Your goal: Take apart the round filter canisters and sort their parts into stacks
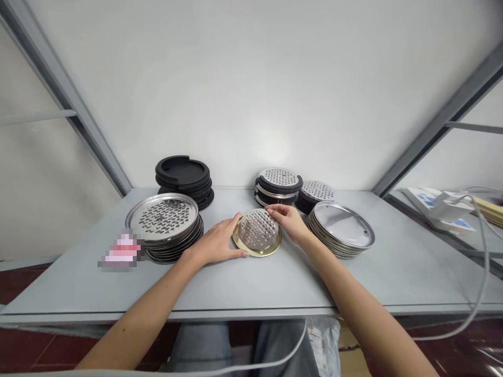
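Note:
On the grey table, a round gold-toned metal plate (271, 250) lies in front of me. Over it is a smaller silver grater disc (257, 230) with rows of raised holes, slightly tilted. My left hand (218, 242) spans the plate's left side, thumb on the near rim and fingers on the far rim. With thumb and fingers pinched, my right hand (288, 221) holds the grater disc's upper right edge. Whether the disc rests fully on the plate, I cannot tell.
At left stand stacked coarse grater plates (163, 217) and black rings (183, 175). Behind the plate is a stack topped by a grater disc (279, 177), with another grater stack (317, 190) beside it. Shiny round plates (341, 225) are stacked right. A white cable (485, 262) hangs at right.

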Motion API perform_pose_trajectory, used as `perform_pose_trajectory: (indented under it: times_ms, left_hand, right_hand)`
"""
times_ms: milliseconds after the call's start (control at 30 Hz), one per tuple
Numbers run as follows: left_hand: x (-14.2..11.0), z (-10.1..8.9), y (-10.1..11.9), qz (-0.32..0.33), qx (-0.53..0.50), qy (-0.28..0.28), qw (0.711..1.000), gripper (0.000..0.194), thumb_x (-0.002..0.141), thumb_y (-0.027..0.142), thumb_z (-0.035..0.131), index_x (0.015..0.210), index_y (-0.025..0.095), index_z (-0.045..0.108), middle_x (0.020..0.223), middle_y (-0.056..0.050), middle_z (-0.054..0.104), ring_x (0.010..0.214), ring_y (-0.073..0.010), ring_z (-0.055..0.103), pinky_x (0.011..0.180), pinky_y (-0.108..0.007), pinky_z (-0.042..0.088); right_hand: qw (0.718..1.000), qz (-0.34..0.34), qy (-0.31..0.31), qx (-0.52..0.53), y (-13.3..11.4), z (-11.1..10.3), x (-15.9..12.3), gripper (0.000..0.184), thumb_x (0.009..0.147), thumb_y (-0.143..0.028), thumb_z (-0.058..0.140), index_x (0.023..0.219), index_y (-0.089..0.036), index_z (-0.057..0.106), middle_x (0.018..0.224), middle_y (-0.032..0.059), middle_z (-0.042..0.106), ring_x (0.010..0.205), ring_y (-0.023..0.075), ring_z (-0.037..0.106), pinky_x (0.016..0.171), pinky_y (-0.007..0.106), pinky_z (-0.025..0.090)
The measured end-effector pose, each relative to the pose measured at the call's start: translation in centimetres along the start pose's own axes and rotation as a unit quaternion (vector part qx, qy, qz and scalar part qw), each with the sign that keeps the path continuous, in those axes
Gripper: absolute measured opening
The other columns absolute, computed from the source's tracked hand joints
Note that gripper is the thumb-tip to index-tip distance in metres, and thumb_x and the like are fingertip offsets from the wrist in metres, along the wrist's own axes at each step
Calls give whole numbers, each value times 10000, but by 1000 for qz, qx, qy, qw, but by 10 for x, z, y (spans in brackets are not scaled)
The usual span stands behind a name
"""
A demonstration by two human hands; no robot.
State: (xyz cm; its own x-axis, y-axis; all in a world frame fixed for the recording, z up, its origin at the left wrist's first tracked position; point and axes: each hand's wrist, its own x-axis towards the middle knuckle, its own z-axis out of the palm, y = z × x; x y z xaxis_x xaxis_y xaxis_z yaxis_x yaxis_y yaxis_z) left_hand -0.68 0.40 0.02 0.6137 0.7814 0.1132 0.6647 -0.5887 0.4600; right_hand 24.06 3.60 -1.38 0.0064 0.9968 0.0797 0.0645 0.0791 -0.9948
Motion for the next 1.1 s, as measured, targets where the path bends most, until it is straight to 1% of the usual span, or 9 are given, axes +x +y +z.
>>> perform_pose_trajectory:
  times_ms: [67, 167, 233, 300, 400, 567, 767, 900, 1100]
  left_hand:
    - [0, 0, 0, 16, 6, 6, 1000, 953, 720, 623, 662, 1467, 202, 246, 1462, -132, 384, 1336, -307, 373, 1101, -427, 313]
    - [1, 0, 1, 21, 25, 8, 999, 877, 727, 634, 648, 1412, 169, 359, 1451, -146, 391, 1339, -306, 362, 1112, -424, 297]
    - [1, 0, 1, 15, 31, 6, 999, 871, 726, 643, 643, 1395, 148, 383, 1450, -159, 385, 1341, -310, 354, 1111, -427, 297]
    - [1, 0, 1, 13, 28, 6, 1000, 873, 726, 638, 647, 1401, 156, 375, 1450, -155, 385, 1341, -310, 355, 1108, -432, 301]
    - [1, 0, 1, 21, 17, 12, 1000, 861, 728, 614, 664, 1411, 185, 364, 1438, -135, 409, 1327, -305, 378, 1103, -433, 313]
    - [2, 0, -2, 47, -3, 37, 998, 913, 714, 580, 696, 1450, 226, 288, 1447, -105, 416, 1328, -300, 385, 1101, -438, 326]
    - [4, 6, -2, 26, 7, 82, 996, 1024, 705, 576, 701, 1491, 199, 164, 1532, -134, 253, 1404, -317, 249, 1139, -463, 261]
    - [8, 9, 2, 15, 18, 123, 992, 1116, 666, 601, 721, 1497, 185, 103, 1551, -165, 171, 1426, -331, 173, 1141, -486, 241]
    - [13, 11, 1, 12, 27, 154, 988, 1153, 626, 549, 766, 1489, 176, 98, 1534, -179, 206, 1421, -327, 189, 1141, -484, 245]
  right_hand:
    - [999, -14, -13, -51, 1, 2, -1, 272, 748, -347, 655, 908, -131, 693, 847, 87, 728, 752, 187, 652, 722, 317, 505]
    - [981, -77, -37, -173, 0, 3, -3, 241, 807, -321, 584, 920, -146, 706, 887, 88, 732, 804, 207, 661, 743, 330, 508]
    - [962, -122, -48, -239, -2, 2, -4, 228, 822, -302, 570, 931, -159, 711, 914, 82, 733, 848, 214, 663, 768, 332, 506]
    - [955, -138, -53, -257, -4, 0, -5, 228, 820, -295, 579, 953, -161, 706, 936, 82, 732, 853, 210, 665, 772, 329, 508]
    - [969, -115, -51, -214, -6, -3, -4, 262, 795, -317, 621, 978, -145, 693, 967, 96, 724, 810, 195, 663, 753, 324, 516]
    - [997, -54, -18, -59, -8, -7, -2, 358, 690, -370, 733, 957, -135, 691, 899, 87, 713, 776, 179, 641, 716, 308, 501]
    - [994, 5, 21, 111, -12, -4, -2, 362, 625, -363, 795, 916, -170, 695, 835, 31, 677, 751, 136, 592, 642, 250, 460]
    - [982, 32, -6, 188, -14, 7, -7, 397, 588, -334, 825, 928, -188, 682, 845, 21, 669, 755, 129, 594, 682, 259, 469]
    - [981, 29, -68, 182, -16, 21, -14, 415, 619, -331, 815, 992, -213, 675, 897, 24, 656, 799, 134, 594, 665, 243, 464]
